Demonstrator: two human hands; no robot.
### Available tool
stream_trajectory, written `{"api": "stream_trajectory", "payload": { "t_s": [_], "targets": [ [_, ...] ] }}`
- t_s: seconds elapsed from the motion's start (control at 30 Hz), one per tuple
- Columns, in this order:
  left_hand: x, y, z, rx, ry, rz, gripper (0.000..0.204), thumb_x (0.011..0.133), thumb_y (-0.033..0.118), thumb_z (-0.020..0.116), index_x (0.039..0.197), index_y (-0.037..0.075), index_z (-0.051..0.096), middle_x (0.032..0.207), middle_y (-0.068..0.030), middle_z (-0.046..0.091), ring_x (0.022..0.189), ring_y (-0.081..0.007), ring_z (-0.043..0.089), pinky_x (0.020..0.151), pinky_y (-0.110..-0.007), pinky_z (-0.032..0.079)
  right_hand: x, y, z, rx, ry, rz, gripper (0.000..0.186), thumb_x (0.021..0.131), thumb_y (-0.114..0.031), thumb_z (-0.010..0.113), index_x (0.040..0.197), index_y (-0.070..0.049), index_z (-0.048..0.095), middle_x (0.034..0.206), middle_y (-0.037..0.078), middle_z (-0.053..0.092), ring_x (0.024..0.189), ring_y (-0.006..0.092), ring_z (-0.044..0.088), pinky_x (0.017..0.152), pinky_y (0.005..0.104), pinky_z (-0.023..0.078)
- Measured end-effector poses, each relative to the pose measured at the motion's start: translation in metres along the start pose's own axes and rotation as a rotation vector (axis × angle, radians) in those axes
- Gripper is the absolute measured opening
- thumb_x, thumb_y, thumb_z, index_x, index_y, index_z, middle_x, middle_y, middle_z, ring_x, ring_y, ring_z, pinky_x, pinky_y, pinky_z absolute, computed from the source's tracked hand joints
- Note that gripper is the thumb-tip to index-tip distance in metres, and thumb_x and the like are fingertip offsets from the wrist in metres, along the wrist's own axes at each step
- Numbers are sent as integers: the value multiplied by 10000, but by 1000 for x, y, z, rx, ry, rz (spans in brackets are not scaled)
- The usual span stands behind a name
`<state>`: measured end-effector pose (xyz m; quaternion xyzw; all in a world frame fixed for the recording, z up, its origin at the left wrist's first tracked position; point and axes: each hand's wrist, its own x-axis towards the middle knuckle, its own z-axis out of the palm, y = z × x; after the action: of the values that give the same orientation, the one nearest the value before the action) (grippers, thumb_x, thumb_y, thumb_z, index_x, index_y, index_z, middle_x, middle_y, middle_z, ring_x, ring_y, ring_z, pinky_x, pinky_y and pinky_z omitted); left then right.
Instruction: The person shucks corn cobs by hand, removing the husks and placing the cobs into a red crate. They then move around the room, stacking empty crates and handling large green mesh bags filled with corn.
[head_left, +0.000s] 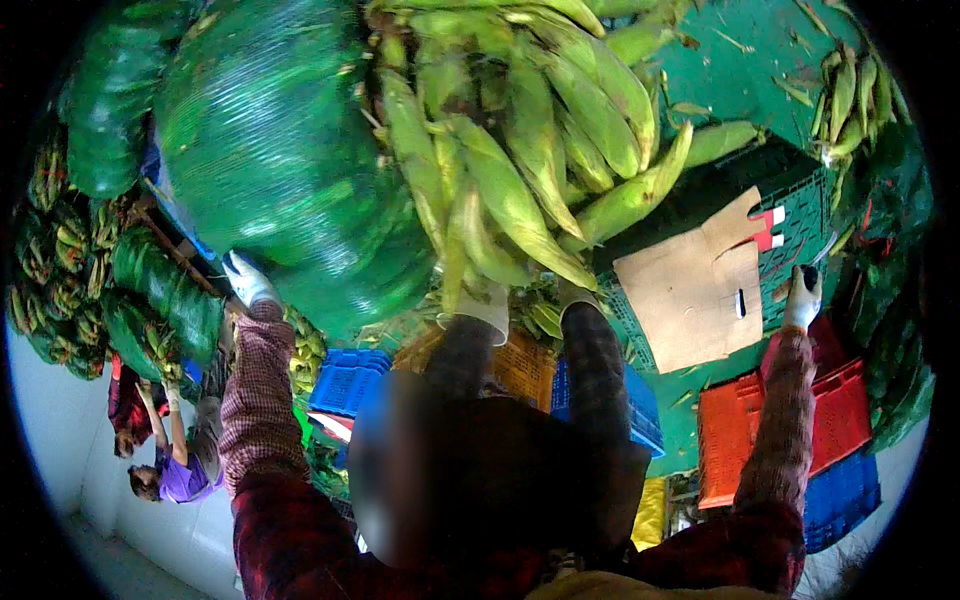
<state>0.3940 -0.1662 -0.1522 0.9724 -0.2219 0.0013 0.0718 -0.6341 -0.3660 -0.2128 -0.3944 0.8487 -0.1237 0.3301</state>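
Observation:
At the left, my left hand [250, 281], in a white glove, is closed beside the lower edge of a big bundle [280, 150] of green corn wrapped in shiny film. What its fingers grip, if anything, does not show. Far to the right, my right hand [802, 298], gloved in white with dark patches, is closed near the end of a green crate [790, 180]. A thin pale strip [827, 246] rises from it, too small to name. Between my arms, another person's gloved hands [482, 305] are under a loose bunch of corn ears [500, 160], their fingers hidden behind the husks.
A cardboard sheet [690, 285] lies against the green crate. Blue crates [348, 382], an orange crate [525, 365] and red crates [730, 430] stand lower down. More wrapped corn bundles [165, 285] are stacked left. Two other people [180, 465] work at the far left.

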Motion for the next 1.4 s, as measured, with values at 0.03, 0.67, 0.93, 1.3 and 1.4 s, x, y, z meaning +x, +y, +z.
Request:
{"api": "stream_trajectory", "payload": {
  "t_s": [0.03, 0.67, 0.93, 1.3, 1.4],
  "targets": [
    [-14, 36, 9, -248, -52, -52, 610, 1014, 465, 448, 1439, 28, 426, 1453, -226, 458, 1320, -366, 456, 1089, -378, 364, -17, -5, -7, 137, 11, -121, 190, 937, -212, 616, 1038, -51, 610, 803, 53, 663, 513, 132, 536, 535, 282, 450],
    [8, 82, 5, -305, 273, 190, 648, 1014, 440, 426, 1507, 37, 308, 1504, -260, 346, 1374, -430, 325, 1157, -505, 216, -230, -542, 447, -248, -403, -922, 375, 929, -400, 522, 1147, -96, 549, 912, 244, 668, 833, 446, 635, 737, 528, 503],
    [6, 78, 4, -309, 212, 182, 689, 1005, 482, 403, 1531, 63, 252, 1515, -284, 285, 1389, -443, 279, 1150, -548, 200, -315, -476, 439, -438, -438, -926, 346, 933, -270, 554, 1178, -51, 448, 783, 232, 644, 726, 399, 655, 612, 502, 509],
    [7, 80, 2, -281, 226, 181, 680, 1006, 516, 378, 1499, 50, 323, 1481, -283, 339, 1344, -450, 334, 1122, -547, 242, -401, -323, 353, -410, -706, -707, 278, 893, -211, 625, 1122, -70, 550, 820, 167, 640, 710, 353, 657, 626, 450, 518],
    [9, 71, 13, -240, 297, 192, 639, 1018, 485, 384, 1470, 34, 367, 1450, -275, 383, 1304, -445, 388, 1089, -538, 296, -382, -376, 366, -173, -528, -675, 313, 884, -198, 646, 1150, -62, 556, 869, 165, 658, 730, 349, 657, 655, 430, 529]
  ]
}}
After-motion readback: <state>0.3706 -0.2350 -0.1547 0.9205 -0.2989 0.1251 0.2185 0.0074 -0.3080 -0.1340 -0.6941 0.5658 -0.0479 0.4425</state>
